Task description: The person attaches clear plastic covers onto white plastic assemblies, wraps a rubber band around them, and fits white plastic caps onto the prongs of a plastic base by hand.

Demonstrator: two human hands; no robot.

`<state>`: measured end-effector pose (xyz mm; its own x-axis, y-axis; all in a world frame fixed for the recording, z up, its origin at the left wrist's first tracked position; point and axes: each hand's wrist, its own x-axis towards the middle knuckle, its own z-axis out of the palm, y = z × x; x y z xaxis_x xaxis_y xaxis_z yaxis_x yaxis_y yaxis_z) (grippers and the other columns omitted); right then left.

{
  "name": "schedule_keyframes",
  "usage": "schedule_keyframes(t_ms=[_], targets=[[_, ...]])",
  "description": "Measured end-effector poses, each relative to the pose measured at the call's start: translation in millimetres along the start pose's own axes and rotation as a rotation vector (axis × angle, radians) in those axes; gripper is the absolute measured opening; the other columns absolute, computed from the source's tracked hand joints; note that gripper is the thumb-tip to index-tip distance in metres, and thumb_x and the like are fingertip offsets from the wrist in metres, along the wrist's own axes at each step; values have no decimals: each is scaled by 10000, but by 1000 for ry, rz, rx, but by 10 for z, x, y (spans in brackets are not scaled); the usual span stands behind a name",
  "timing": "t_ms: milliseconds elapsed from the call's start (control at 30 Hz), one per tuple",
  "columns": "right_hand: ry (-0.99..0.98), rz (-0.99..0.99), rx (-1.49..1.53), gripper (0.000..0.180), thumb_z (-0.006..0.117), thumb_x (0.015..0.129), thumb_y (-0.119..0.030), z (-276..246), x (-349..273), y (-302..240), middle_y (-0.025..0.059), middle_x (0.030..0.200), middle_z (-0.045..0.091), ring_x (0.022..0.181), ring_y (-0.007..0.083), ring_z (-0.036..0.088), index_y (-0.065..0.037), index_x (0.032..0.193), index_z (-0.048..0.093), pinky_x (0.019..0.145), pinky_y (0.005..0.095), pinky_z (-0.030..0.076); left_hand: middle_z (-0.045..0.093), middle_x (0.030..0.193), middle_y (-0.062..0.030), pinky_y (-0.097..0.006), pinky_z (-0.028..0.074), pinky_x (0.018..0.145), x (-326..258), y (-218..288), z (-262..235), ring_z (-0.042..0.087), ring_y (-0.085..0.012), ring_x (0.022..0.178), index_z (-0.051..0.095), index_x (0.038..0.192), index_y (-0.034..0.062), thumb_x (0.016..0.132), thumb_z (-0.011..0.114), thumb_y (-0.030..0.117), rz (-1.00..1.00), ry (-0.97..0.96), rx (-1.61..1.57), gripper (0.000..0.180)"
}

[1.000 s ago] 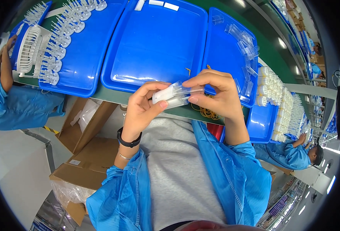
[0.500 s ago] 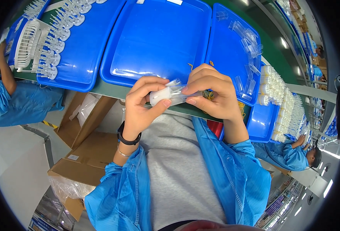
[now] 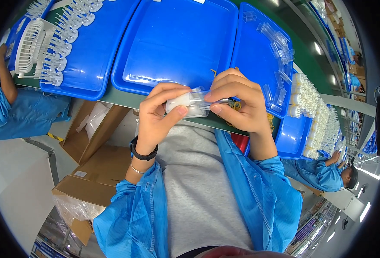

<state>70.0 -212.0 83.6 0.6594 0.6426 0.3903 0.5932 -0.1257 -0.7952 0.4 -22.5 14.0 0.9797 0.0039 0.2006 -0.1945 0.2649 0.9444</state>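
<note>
Bright, even indoor light fills a circular fisheye view with black corners. Ceiling strip lights [image 3: 318, 48] glow at two o'clock and again near four o'clock. White glare streaks the glossy blue trays [image 3: 177, 43] at twelve o'clock. Shadows are soft and faint. The centre is sharp; straight edges bow toward the rim, where detail shrinks and softens slightly.

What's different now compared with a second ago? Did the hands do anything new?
Both hands drew closer together around the bundle of clear plastic pieces: the left hand and right hand now grip it more tightly. Nothing was let go. The blue trays stayed put.
</note>
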Motion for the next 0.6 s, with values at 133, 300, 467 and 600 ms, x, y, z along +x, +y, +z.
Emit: schedule_keyframes(t_ms=[133,300,467,600], targets=[[21,-18,-9,149,725,711,-71,32,-9,23,42,824,676,781,196,597,-60,853,686,718,312,460,579,1081,-119,-284,446,856,-9,-27,-21,554,-179,995,640,1057,-15,767,661,-23,-18,15,-23,290],[27,-31,-7,154,722,711,-59,72,-23,41,50,829,678,782,202,607,-53,860,683,720,318,461,594,1054,-113,-287,437,861,-7,-97,-37,557,-184,988,646,1007,-15,763,654,-42,7,30,-72,245],[135,49,80,148,724,708,-52,161,-51,54,63,814,675,771,202,614,-45,851,686,717,315,465,595,1041,-112,-288,445,854,1,-86,-9,566,-182,979,637,964,-8,750,667,-55,-20,64,-93,221],[161,49,73,149,729,704,-52,207,-55,65,63,801,671,770,206,616,-47,848,688,718,313,468,593,1023,-111,-286,455,840,-3,-101,-13,573,-180,967,632,952,-5,742,685,-47,2,92,-53,220]])
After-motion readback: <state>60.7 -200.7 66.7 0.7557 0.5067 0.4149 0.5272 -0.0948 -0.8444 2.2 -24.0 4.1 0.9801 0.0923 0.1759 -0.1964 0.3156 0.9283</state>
